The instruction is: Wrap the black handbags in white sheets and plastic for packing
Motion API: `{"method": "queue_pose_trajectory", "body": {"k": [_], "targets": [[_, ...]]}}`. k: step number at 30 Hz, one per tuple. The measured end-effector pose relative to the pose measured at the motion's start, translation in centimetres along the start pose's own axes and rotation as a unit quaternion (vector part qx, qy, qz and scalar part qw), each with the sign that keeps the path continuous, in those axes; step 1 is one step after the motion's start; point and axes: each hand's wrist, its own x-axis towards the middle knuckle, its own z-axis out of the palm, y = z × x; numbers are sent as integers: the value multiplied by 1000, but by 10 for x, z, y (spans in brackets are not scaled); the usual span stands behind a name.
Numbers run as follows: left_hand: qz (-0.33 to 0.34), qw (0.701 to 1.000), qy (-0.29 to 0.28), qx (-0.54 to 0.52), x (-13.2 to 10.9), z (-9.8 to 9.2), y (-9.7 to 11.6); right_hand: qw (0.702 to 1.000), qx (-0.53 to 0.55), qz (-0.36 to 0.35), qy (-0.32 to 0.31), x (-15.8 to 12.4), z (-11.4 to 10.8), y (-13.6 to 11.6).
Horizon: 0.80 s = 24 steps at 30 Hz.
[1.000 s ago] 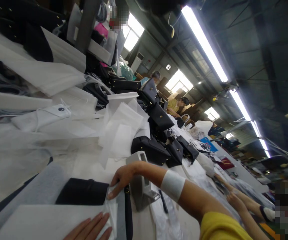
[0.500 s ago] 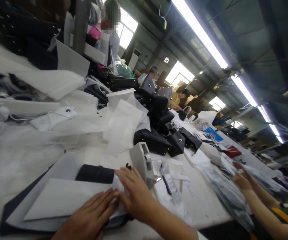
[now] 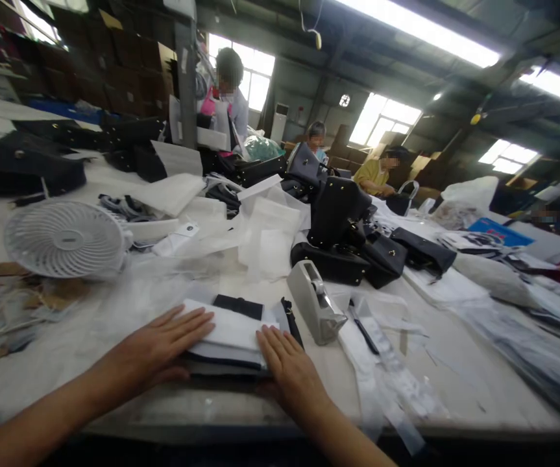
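Note:
In front of me on the table lies a flat dark bag (image 3: 226, 364), with a white packing sheet (image 3: 231, 327) folded over it. A black strip-like piece (image 3: 238, 306) shows along the sheet's far side. My left hand (image 3: 175, 337) rests flat on the left end of the sheet, fingers stretched out. At the right end, my right hand (image 3: 289, 363) lies with its fingers extended on the sheet's edge; its thumb is partly hidden. Just beyond my right hand stands a grey tape dispenser (image 3: 315, 305).
A white fan (image 3: 68, 239) stands at the left. Black handbags (image 3: 340, 207) are heaped at the back, beside loose white sheets (image 3: 270, 237). A black-handled tool (image 3: 365, 331) and clear plastic bags (image 3: 513, 337) lie to the right. Several people are at work behind.
My view has levelled and swung left. My left hand has moved away from my right hand to the sheet's left end. The packing sheet now lies more compactly over the bag.

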Motion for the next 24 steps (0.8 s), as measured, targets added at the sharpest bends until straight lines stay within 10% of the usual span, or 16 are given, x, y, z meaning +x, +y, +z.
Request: {"method": "queue_pose_trajectory", "body": {"k": [4,10,18,24], "targets": [[0,1000,-11,6,-18,3,-6,1000,-10,-18,-2,3,-3,21],[-49,994,97,22,0,40,48,999,-22,-14,-41,4,-38,63],[-41,984,160,70,2,50,50,997,10,-79,21,30,-15,-5],[-40,987,137,77,-5,52,50,989,-24,-73,129,27,21,-9]]}}
